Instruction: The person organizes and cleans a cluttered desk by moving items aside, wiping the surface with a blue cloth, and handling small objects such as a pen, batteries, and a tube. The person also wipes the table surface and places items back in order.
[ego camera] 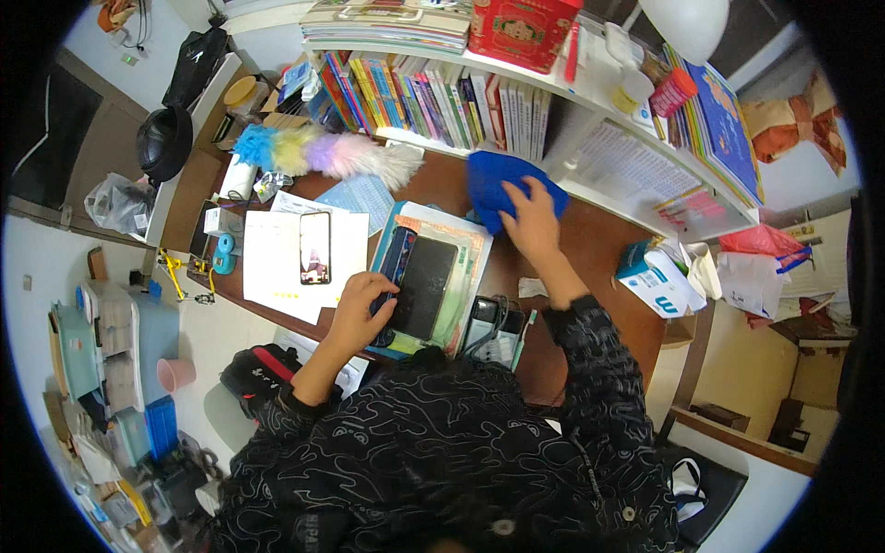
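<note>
My right hand [534,220] lies with its fingers spread over a blue cloth [489,181] at the back of the brown desk. Part of the cloth is bunched under the palm. My left hand [362,310] touches a long dark blue case [403,249], thumb and fingertips on its surface; whether they grip it is unclear. Beside the case lies a dark flat tablet-like device [427,287]. Both rest on a stack of books and papers [471,257]. Left of the stack, a phone with a lit screen [315,249] lies on white paper [269,259].
Behind the desk stands a shelf with a row of books [442,104]. A fluffy multicoloured duster [325,152] lies at the back left. Chargers with cables [491,332] and a toothbrush [523,339] are near my body. A tissue box [653,283] stands at the right edge.
</note>
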`<move>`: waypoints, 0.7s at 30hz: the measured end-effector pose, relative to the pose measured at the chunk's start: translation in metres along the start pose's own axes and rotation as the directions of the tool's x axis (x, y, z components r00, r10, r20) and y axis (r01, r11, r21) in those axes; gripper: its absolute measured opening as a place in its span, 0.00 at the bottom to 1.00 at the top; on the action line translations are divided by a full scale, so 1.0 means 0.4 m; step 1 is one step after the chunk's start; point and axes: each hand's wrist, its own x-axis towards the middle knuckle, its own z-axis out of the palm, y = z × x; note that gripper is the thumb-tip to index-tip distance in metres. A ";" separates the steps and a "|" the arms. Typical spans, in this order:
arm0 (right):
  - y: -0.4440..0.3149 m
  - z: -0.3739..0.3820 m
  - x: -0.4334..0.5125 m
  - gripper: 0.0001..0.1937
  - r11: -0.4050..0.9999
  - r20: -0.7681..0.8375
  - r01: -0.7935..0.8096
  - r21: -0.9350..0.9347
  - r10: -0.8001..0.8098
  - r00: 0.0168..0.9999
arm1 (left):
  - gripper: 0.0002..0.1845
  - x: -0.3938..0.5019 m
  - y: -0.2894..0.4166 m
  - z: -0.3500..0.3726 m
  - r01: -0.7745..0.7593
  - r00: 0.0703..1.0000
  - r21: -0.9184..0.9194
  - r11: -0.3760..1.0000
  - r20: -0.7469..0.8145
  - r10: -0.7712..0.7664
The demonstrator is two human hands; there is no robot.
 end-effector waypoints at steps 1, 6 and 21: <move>-0.028 0.040 0.052 0.28 0.997 0.065 0.063 -0.041 -0.060 0.996 | 0.10 -0.008 -0.004 -0.008 0.017 1.000 0.003 1.000 -0.008 -0.017; -0.112 0.247 0.206 0.27 0.962 0.437 0.216 -0.168 -0.124 0.891 | 0.11 -0.056 -0.024 -0.046 0.109 0.990 0.056 0.992 -0.097 -0.103; 0.378 0.084 -0.069 0.27 0.883 0.171 -0.401 -0.244 0.447 0.878 | 0.11 -0.059 -0.059 -0.042 0.194 0.979 0.048 0.980 -0.075 -0.190</move>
